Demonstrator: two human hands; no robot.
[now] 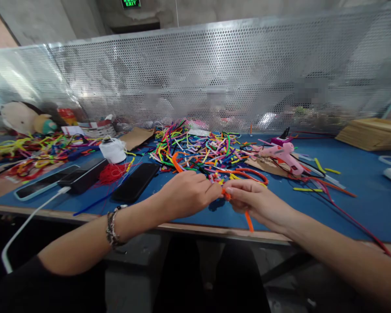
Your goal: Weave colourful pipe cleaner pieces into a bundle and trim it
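Observation:
My left hand [192,191] and my right hand [257,201] meet above the near edge of the blue table. Both are closed on an orange pipe cleaner [227,195], pinched between the fingertips. One orange end [249,221] hangs down below my right hand, and another orange length [176,162] sticks up behind my left hand. My fingers partly hide the middle, where the orange looks bunched. Just beyond lies a big heap of colourful pipe cleaners [195,148].
A pink glue gun [282,156] lies on the right with cords near it. On the left are a black phone [136,182], red thread [112,173], a black box [83,174] and another phone [45,182]. A perforated metal screen [195,78] stands behind.

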